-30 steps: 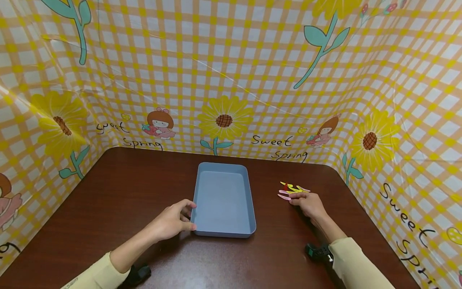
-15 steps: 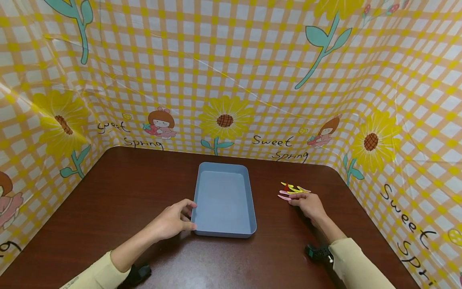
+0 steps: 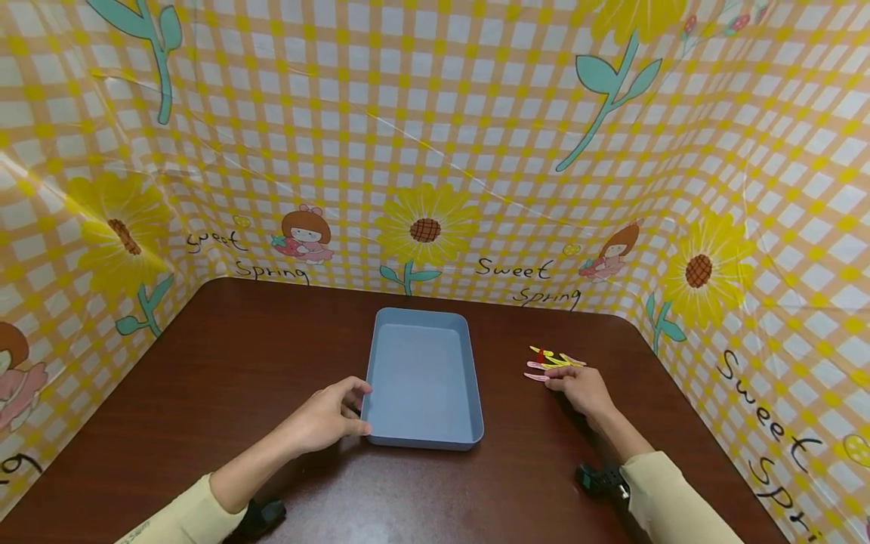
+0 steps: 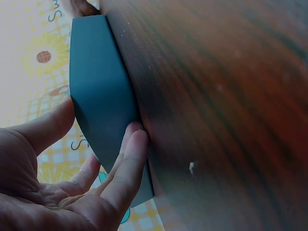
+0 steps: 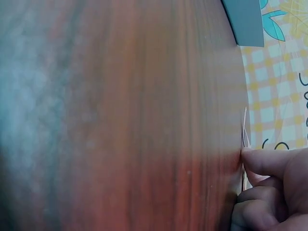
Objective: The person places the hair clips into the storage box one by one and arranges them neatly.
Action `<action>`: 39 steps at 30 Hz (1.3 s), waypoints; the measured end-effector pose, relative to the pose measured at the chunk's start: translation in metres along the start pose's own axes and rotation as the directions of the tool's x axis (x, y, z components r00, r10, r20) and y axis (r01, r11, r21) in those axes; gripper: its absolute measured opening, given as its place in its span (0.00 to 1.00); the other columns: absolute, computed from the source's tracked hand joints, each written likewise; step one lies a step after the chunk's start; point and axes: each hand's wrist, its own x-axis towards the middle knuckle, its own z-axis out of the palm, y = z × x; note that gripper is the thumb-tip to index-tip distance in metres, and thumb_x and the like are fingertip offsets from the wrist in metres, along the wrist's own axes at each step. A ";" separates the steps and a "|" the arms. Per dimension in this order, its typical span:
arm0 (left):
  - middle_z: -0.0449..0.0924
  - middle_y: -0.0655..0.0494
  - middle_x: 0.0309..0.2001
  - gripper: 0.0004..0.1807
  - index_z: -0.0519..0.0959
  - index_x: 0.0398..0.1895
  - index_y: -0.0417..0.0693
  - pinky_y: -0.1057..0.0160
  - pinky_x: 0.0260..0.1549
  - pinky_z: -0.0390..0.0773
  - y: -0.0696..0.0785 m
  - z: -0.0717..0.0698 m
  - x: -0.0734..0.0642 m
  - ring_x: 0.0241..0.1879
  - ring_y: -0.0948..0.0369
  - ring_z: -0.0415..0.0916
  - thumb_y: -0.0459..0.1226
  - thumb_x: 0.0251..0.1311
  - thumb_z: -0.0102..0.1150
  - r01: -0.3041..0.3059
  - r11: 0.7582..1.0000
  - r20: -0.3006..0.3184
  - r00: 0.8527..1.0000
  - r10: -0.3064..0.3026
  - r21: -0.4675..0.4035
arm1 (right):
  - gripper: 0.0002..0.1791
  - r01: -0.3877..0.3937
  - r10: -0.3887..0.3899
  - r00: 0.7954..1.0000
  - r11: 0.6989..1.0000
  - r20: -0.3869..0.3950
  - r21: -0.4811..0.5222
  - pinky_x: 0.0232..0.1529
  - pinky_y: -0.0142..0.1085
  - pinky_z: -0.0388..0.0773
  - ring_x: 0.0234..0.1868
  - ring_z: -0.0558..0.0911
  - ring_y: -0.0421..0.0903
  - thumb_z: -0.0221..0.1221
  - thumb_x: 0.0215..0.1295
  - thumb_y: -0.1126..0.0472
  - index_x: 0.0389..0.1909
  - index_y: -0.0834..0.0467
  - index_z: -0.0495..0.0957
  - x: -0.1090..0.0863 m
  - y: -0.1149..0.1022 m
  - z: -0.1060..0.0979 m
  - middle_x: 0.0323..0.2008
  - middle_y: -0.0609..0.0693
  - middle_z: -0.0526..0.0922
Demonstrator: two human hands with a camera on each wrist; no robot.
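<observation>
In the head view, a blue-grey rectangular tray lies on the dark wooden table. My left hand holds its left side near the front corner. The left wrist view shows digits at the rim and against the outer wall of the tray. To the right of the tray, my right hand pinches a pink snap hair clip low at the table. Just beyond it lies a small group of hair clips, among them a yellow clip, a red clip and another pink clip.
The dark wooden table extends around the tray. A yellow checked cloth with sunflowers hangs along its back and both sides. Black wrist devices show under both forearms, one of them the right device.
The far tip of the pink hair clip at my right fingertips has swung slightly toward me. My left hand and the tray keep their places, and the view has shifted a little.
</observation>
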 end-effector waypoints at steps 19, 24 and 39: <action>0.78 0.44 0.50 0.30 0.73 0.61 0.42 0.55 0.39 0.79 -0.001 0.001 0.000 0.41 0.59 0.84 0.34 0.55 0.73 -0.009 1.000 0.018 1.000 0.009 -0.009 | 0.17 -0.009 -0.002 0.996 0.991 0.085 0.134 0.15 0.32 0.59 0.11 0.58 0.37 0.64 0.66 0.60 0.50 0.67 0.82 0.005 0.000 -0.005 0.10 0.38 0.59; 0.78 0.44 0.50 0.30 0.73 0.62 0.42 0.56 0.38 0.79 0.000 0.000 0.000 0.41 0.58 0.83 0.34 0.56 0.73 -0.012 1.000 0.023 1.000 0.012 -0.012 | 0.17 0.013 -0.019 0.997 0.997 0.075 0.081 0.18 0.33 0.62 0.18 0.63 0.40 0.63 0.67 0.58 0.50 0.66 0.83 0.005 -0.010 -0.007 0.28 0.54 0.79; 0.78 0.44 0.48 0.31 0.73 0.62 0.41 0.57 0.37 0.78 -0.002 0.000 0.000 0.39 0.59 0.83 0.34 0.55 0.73 -0.022 1.000 0.011 1.000 0.022 0.000 | 0.18 0.068 -0.087 0.992 0.980 0.092 0.190 0.39 0.36 0.83 0.39 0.84 0.47 0.63 0.69 0.59 0.52 0.68 0.81 0.013 -0.062 0.004 0.43 0.56 0.85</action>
